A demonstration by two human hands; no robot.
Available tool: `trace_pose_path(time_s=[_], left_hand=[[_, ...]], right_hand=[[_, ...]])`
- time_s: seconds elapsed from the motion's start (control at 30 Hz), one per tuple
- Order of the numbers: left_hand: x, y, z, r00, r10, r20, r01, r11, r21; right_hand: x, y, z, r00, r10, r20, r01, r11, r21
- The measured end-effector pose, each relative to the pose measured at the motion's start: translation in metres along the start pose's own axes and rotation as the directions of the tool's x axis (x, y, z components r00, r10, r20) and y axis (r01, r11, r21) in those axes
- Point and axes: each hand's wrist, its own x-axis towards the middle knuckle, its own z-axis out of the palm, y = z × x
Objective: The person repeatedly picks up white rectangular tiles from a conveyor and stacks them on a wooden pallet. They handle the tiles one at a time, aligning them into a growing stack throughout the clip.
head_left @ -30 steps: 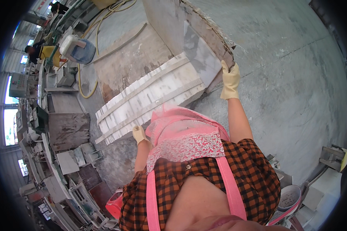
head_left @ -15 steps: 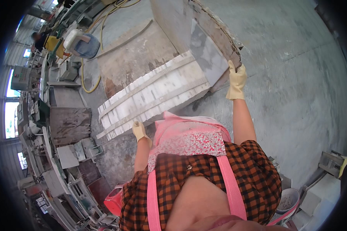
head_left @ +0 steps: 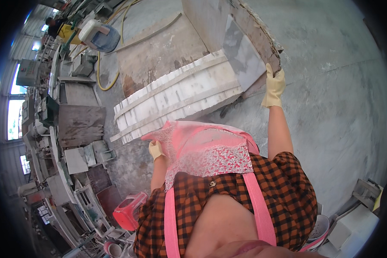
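Note:
A pale yellow rubber glove covers my right hand (head_left: 274,87). Its fingers close on the near end of the rough-edged upright board (head_left: 262,43). Against this board leans a grey-and-white marble tile (head_left: 241,53). My left hand (head_left: 156,149), in a matching glove, is curled closed at the corner of my pink apron (head_left: 189,137); the cloth hides part of its fingers. Just beyond it stands a slanted row of white stone strips (head_left: 176,95), packed side by side with two grey bands across them. The row rests on a stained brown board (head_left: 157,53).
At the far left stands a blue-and-white plastic jug (head_left: 101,36) beside a yellow hose (head_left: 99,75). Benches and machines (head_left: 66,142) line the left side. A red plastic container (head_left: 129,211) is near my left elbow, a bucket (head_left: 319,227) near my right. Another person (head_left: 58,28) is far off.
My left hand has moved back from the strips' near edge, and the apron's corner now spreads out to the left over it. My right hand stays at the board's end. The view has shifted slightly.

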Motion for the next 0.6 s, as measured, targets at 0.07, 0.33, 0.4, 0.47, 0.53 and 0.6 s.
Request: trace_pose_path(time_s=[0.07,0.33,0.4,0.47,0.53,0.6], left_hand=[[0.005,-0.003,0.000,0.999,0.046,-0.006,-0.045,0.983,0.177],[-0.010,0.031,0.018,0.998,0.062,0.028,-0.062,0.998,0.002],[-0.020,0.046,0.016,1.000,0.023,0.021,-0.024,0.998,0.066],[-0.027,0.054,0.011,0.999,0.017,-0.051,-0.013,0.997,0.073],[-0.029,0.056,0.004,0.998,-0.022,-0.065,0.026,0.998,0.050],[-0.027,0.049,-0.002,0.994,-0.103,-0.041,0.105,0.994,0.040]], right_hand=[[0.001,-0.001,0.000,0.999,0.040,0.005,-0.039,0.997,-0.068],[0.000,-0.013,-0.011,0.998,0.023,0.050,-0.020,0.998,-0.065],[0.000,-0.014,-0.013,0.998,0.013,0.054,-0.010,0.998,-0.055],[-0.001,-0.012,-0.012,0.998,-0.050,0.041,0.048,0.997,0.055],[0.001,-0.007,-0.010,1.000,-0.019,0.016,0.019,0.998,-0.061],[0.003,0.001,-0.006,1.000,-0.014,0.017,0.015,0.997,-0.071]])
